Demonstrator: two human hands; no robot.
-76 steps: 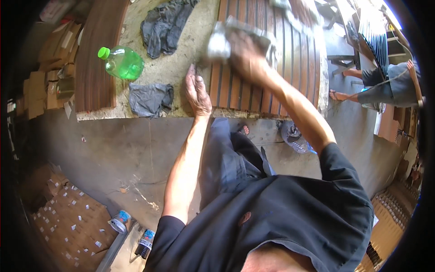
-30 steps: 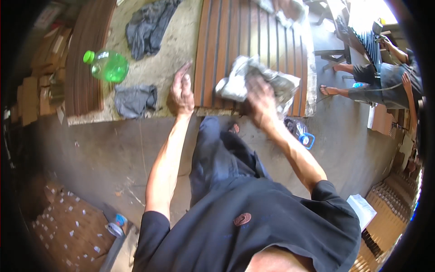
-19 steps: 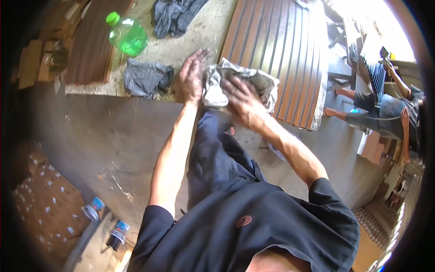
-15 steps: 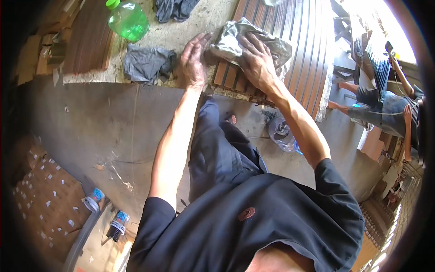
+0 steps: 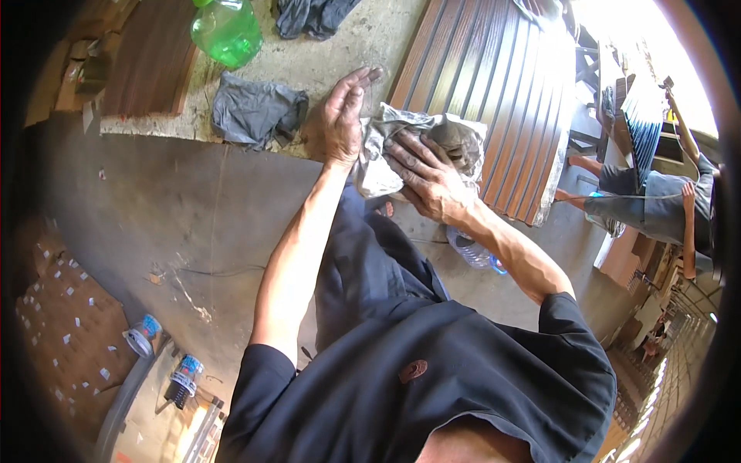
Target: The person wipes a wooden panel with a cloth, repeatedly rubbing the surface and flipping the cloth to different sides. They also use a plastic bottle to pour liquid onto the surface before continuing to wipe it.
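Observation:
A crumpled pale grey rag [image 5: 463, 143] lies bunched over the near end of a brown slatted panel [image 5: 471, 69] with dark grooves. My right hand [image 5: 428, 170] holds the rag from above, its blackened fingers laid across the cloth; what is under the palm is hidden. Just left of the rag, my left hand [image 5: 344, 116] rests on its edge by the worktable's near side. Its smudged fingers are stretched out and hold nothing. Left of that hand a dark grey cloth [image 5: 255, 110] droops over the table edge.
On the pale worktable [image 5: 340, 50] stand a green bottle [image 5: 228, 35] and another dark cloth [image 5: 315, 14]. A brown board [image 5: 150, 65] lies left. Below the table is a clear plastic jug [image 5: 472, 251]. Another person [image 5: 668, 197] works at the right.
My right hand has drawn the rag toward me, down to the panel's near end, uncovering the slats. The left hand stays beside the panel, slightly further right in view.

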